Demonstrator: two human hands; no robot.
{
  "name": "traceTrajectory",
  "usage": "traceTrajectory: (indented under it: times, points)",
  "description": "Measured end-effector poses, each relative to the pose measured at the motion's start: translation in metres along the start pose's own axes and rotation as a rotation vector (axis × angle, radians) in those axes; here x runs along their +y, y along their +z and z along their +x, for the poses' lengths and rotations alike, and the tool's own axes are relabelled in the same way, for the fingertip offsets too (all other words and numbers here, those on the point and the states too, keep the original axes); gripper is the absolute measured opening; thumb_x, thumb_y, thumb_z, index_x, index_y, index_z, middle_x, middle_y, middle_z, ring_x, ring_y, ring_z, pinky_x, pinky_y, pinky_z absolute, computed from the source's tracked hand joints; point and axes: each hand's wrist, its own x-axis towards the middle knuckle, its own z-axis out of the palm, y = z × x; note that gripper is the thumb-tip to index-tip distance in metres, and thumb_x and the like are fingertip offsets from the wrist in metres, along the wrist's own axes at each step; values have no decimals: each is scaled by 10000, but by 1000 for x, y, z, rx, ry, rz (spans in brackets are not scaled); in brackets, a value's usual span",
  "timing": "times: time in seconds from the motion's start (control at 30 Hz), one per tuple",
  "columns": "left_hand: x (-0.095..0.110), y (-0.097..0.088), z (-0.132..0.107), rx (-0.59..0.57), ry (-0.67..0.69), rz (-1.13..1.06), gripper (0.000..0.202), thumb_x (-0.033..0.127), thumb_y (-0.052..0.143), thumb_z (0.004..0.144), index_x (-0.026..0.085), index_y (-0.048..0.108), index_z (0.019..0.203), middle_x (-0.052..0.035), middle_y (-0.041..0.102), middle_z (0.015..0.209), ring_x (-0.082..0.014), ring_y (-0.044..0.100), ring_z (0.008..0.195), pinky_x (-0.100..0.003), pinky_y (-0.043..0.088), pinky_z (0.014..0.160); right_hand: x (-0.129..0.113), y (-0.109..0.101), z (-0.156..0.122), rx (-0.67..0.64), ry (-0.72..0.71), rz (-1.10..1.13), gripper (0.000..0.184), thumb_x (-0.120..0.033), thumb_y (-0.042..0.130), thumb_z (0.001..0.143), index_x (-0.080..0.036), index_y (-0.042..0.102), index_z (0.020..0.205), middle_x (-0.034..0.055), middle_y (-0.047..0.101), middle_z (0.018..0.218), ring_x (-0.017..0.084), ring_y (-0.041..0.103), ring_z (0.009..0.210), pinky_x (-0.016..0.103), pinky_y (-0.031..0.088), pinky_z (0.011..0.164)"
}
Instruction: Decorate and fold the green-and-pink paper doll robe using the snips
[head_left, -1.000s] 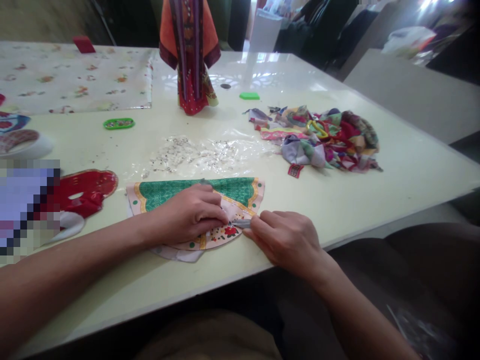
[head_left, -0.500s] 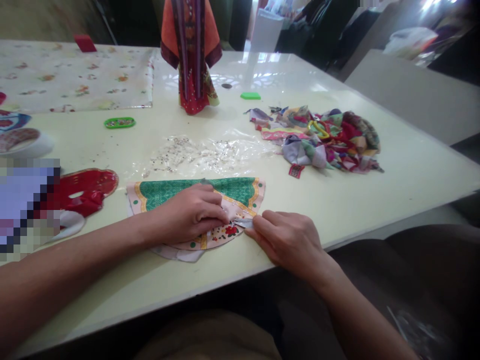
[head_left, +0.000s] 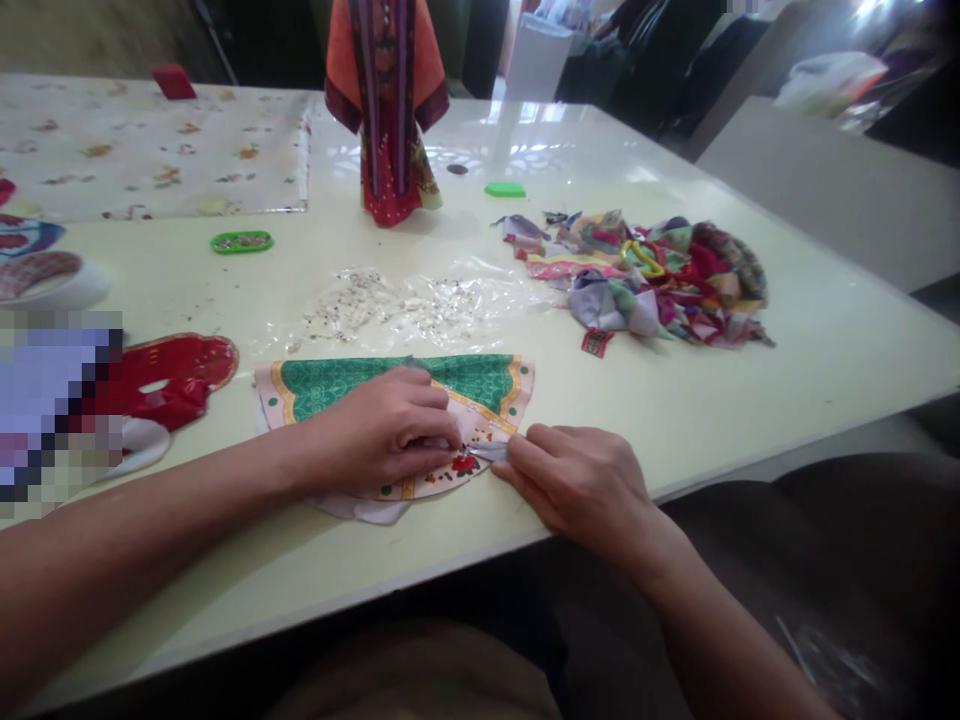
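A printed fabric piece (head_left: pixel 352 378), green with a gold border and a pink floral band, lies on the table in front of me. My left hand (head_left: pixel 409 425) rests over its middle, fingers curled, thumb and fingertips pressed together at the pink part. Its fingertips hide what they pinch; the cloth lies directly beneath them. From the right, my right hand (head_left: pixel 574 475) grips slim silver-grey tweezers (head_left: pixel 491 452), whose narrow end points left to the red printed flower, close to my left fingertips. Whitish cloth (head_left: pixel 382 512) shows below the fabric's lower edge.
Beyond the fabric lies clear plastic with tiny beads (head_left: pixel 420 300). A green bead tray (head_left: pixel 241 242) and a robed doll figure (head_left: pixel 390 120) stand farther back. Fabric scraps with yellow-handled scissors (head_left: pixel 641 258) are heaped right. Tape (head_left: pixel 82 285) and a red piece (head_left: pixel 187 360) are left.
Both hands stay nearly in place. The tweezers lie slightly flatter at the flower print, and the whole view has shifted a little.
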Motion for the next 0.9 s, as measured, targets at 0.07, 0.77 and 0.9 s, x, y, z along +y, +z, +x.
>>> traceTrajectory:
  times: [0.07,0.77,0.9]
  points:
    - [0,1,0,-5,5,12,207,307,531,936,187,691,880,-46,622,764,-170,485,728,-321,360,712,0,0,0,-1,-4,1,283,-320,499,952,-188,542,706,-14,543,621,107,434,540,298,231,555]
    - [1,-1,1,-2,4,21,205,297,517,942,193,687,894,-44,634,783,-168,506,738,-312,371,716,0,-1,0,0,6,23,298,-320,489,959,-182,549,703,-16,548,604,96,433,525,289,222,546]
    - [1,0,0,2,7,18,202,301,519,940,197,688,900,-44,632,775,-167,505,737,-311,372,716,0,0,-1,-5,42,51,307,-333,486,960,-183,552,700,-14,546,604,95,446,532,284,226,544]
